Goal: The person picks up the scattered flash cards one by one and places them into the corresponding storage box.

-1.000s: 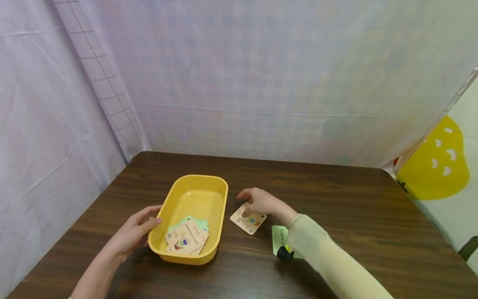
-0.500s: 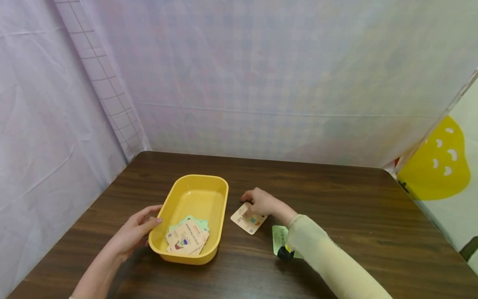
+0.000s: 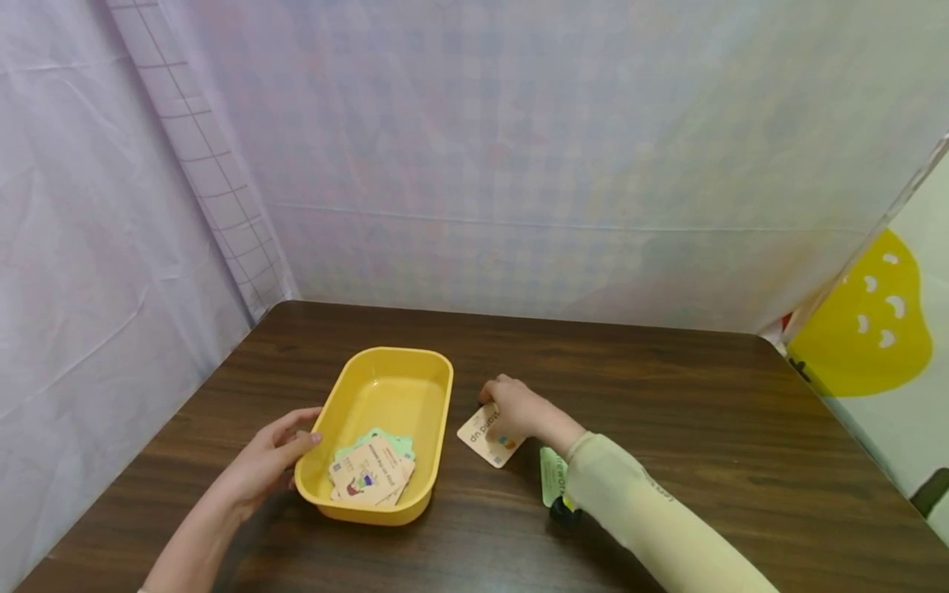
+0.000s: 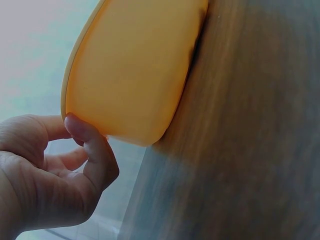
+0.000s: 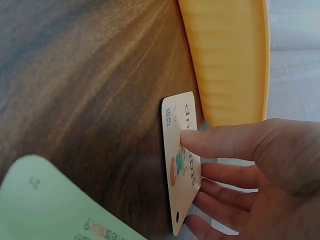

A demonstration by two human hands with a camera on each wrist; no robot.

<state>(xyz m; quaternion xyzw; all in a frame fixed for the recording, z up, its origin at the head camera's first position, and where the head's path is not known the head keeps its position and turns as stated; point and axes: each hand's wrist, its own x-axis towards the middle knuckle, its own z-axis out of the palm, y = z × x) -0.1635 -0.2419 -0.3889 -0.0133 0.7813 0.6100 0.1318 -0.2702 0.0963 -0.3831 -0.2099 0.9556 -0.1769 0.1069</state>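
Note:
My left hand [image 3: 270, 461] grips the near left rim of a yellow plastic tray [image 3: 385, 391], thumb on the rim and fingers against the outer wall [image 4: 130, 80]. Inside lie several cream and green picture cards [image 3: 366, 473], heaped at the near end. Right of the tray, my right hand [image 3: 519, 408] holds a cream card [image 3: 482, 436] printed "stand up". In the right wrist view its thumb presses the card's face [image 5: 187, 185] while the fingers sit at the opposite edge. The card is close over the tabletop.
Under the right sleeve [image 3: 623, 494] a green card [image 3: 550, 478] lies partly hidden, a small black and yellow object [image 3: 565, 512] beside it. The dark wooden table [image 3: 667, 371] meets white curtains at the back and left.
My right hand has closed its fingers round the far edge of the cream card and shifted slightly. The left hand and the tray have stayed where they were.

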